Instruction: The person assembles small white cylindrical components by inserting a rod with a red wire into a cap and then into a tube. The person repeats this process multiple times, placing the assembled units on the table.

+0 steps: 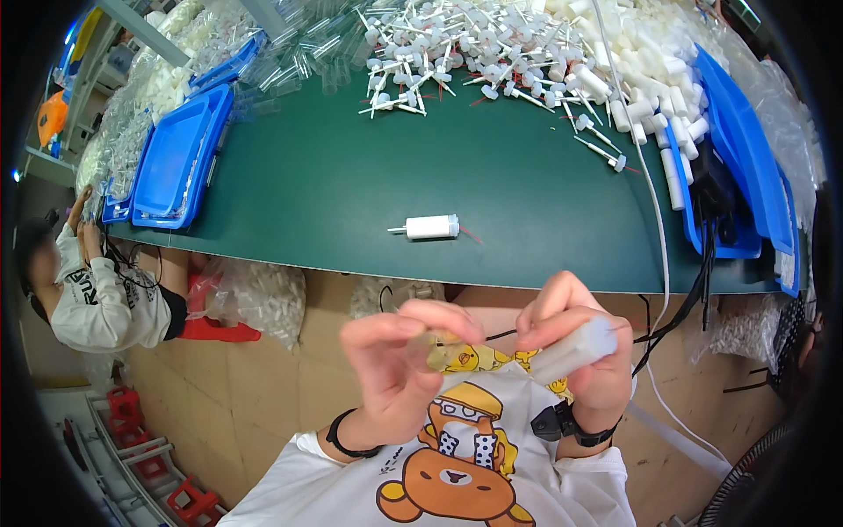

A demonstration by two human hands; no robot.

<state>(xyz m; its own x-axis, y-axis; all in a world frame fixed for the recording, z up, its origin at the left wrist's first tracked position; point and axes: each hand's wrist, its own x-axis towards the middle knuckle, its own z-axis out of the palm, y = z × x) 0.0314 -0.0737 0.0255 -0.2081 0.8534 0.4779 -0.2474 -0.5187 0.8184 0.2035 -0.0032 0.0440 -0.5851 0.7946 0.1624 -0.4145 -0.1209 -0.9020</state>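
Note:
Just past the table's near edge, both my hands are raised over my lap. My left hand [386, 356] pinches a small clear plastic piece [428, 350], perhaps a short tube; its exact shape is blurred. A white plastic cylinder [575, 349] with a pale end lies in my right hand [606, 373], its fingers wrapped round it. The two pieces are apart. On the table beyond my hands rests a white cylinder assembly [432, 227] with a thin stem at its left end and a red wire at its right.
Stemmed white parts [492, 44] heap at the far side of the green table [351, 176]. White cylinders [650, 105] pile at far right, clear tubes [325, 53] at far left. Blue trays [180, 158] flank both sides. A white cable [645, 167] crosses the right. A co-worker [105, 290] sits left.

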